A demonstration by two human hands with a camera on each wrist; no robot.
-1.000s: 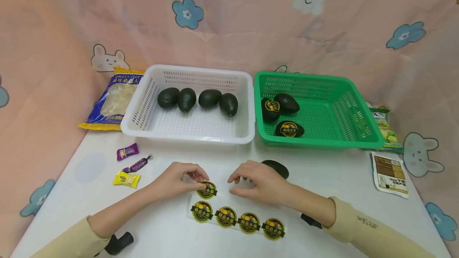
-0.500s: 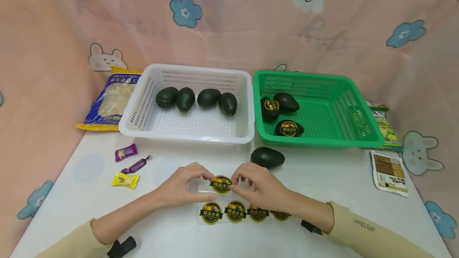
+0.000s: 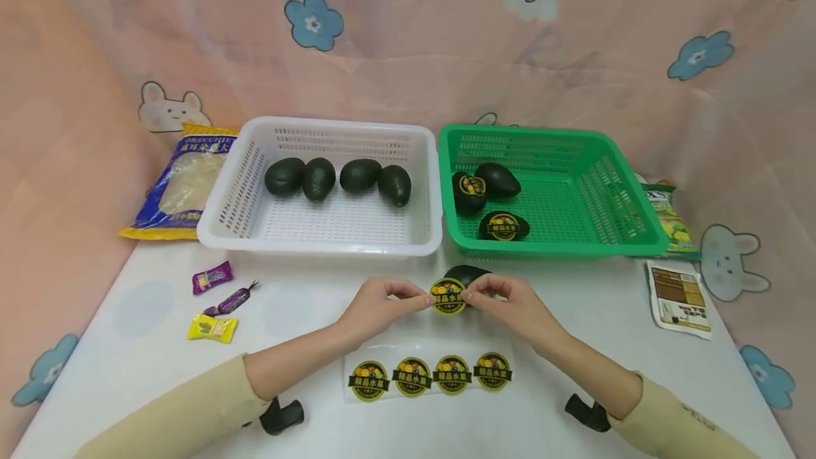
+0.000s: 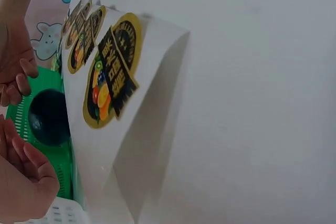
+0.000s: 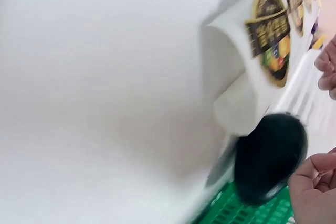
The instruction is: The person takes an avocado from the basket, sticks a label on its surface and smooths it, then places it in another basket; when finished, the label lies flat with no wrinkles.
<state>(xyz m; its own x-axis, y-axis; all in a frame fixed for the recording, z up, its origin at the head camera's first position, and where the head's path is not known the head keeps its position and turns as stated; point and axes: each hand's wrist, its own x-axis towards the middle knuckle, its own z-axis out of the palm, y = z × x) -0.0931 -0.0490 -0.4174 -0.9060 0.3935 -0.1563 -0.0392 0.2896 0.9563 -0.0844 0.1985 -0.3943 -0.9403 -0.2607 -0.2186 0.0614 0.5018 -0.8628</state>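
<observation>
A round black-and-gold fruit sticker [image 3: 449, 297] is stretched between my two hands. My left hand [image 3: 384, 305] pinches its left edge, and my right hand [image 3: 515, 305] pinches its right edge. Just behind the sticker a dark avocado [image 3: 467, 273] lies on the table, partly covered by the sticker and right hand. It also shows in the right wrist view as a dark avocado [image 5: 270, 158]. Nearer me lies the clear backing sheet [image 3: 427, 347] with a row of several similar stickers [image 3: 411, 377]; its edges curl up in the wrist views.
A white basket [image 3: 319, 250] with several avocados [image 3: 319, 179] stands at the back. Beside it, a green basket [image 3: 567, 250] contains three avocados, two with visible stickers. Candies [image 3: 212, 329] and a pasta bag [image 3: 181, 183] are left; snack packets [image 3: 678, 299] are right.
The sticker has come off the backing sheet. My left hand first held it alone, then the right hand joined, and both have moved it away from me toward the avocado on the table.
</observation>
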